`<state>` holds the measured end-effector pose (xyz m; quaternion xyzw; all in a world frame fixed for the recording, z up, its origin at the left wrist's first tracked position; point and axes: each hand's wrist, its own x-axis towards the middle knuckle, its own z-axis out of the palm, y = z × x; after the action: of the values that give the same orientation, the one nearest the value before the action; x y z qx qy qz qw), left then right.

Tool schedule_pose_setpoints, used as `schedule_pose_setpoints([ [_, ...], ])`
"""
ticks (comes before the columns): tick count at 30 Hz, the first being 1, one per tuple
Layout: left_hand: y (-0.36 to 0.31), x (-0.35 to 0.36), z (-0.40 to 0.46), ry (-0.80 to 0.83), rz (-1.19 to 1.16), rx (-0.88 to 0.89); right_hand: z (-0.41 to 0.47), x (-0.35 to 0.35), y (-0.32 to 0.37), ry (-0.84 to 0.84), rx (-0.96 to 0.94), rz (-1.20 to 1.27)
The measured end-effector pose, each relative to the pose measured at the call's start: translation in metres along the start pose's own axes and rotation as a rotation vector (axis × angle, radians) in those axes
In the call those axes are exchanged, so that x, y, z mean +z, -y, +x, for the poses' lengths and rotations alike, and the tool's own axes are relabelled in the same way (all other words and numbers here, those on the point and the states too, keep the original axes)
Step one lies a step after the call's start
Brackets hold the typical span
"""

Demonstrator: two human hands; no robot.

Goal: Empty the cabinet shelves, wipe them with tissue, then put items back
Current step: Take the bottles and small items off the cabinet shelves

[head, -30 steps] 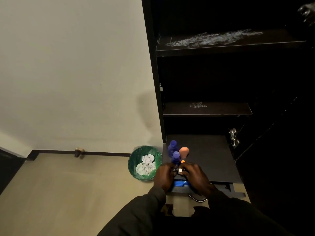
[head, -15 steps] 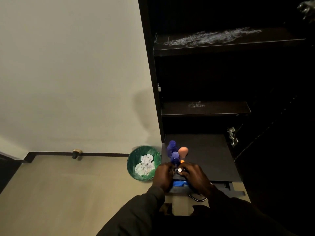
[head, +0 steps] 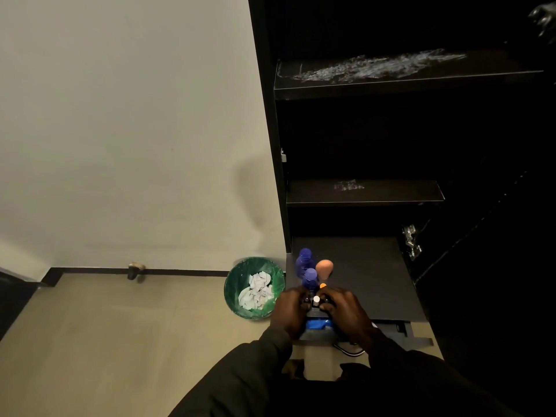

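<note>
1. Step in hand: judged to be gathering small items at the front edge of the bottom shelf (head: pixel 370 266), either to lift them out or to set them back; which of the two cannot be told.
2. Left hand (head: pixel 290 313): fingers curled around a cluster of small items; exactly what it holds is too dark to tell.
3. Right hand (head: pixel 346 311): fingers curled on the same cluster, near a small white-capped item (head: pixel 316 299).
4. Two blue bottles (head: pixel 304 261): smooth plastic, round caps, upright, just behind the hands.
5. Orange sponge (head: pixel 325 267): egg-shaped, matte, beside the bottles.
6. Upper shelves (head: pixel 391 82): dark, flat boards, bare, with pale scuffed smears.
7. Green bin (head: pixel 237 284): round, glossy liner, holding crumpled white tissue (head: pixel 257 291); stands on the floor beside the cabinet.
8. Next move, as judged: a steady two-handed lift, keeping the upright bottles from tipping.
</note>
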<state>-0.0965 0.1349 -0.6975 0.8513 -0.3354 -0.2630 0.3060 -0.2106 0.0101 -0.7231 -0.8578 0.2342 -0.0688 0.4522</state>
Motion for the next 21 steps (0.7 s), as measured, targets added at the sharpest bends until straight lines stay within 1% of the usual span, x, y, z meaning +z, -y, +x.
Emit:
schedule_pose_setpoints([
  [4, 0.0, -0.001, -0.001, 0.005, 0.017, -0.007, 0.0, -0.002, 0.006, -0.033, -0.034, -0.095],
  [13, 0.0, -0.004, -0.004, 0.035, 0.102, -0.042, -0.007, -0.008, 0.012, -0.09, -0.041, -0.177],
  [18, 0.0, -0.006, -0.008, 0.05, 0.144, -0.108, -0.013, -0.01, 0.008, -0.145, -0.041, -0.162],
  [21, 0.001, -0.008, -0.011, 0.078, 0.131, -0.175, -0.02, -0.016, 0.004, -0.182, 0.033, -0.168],
])
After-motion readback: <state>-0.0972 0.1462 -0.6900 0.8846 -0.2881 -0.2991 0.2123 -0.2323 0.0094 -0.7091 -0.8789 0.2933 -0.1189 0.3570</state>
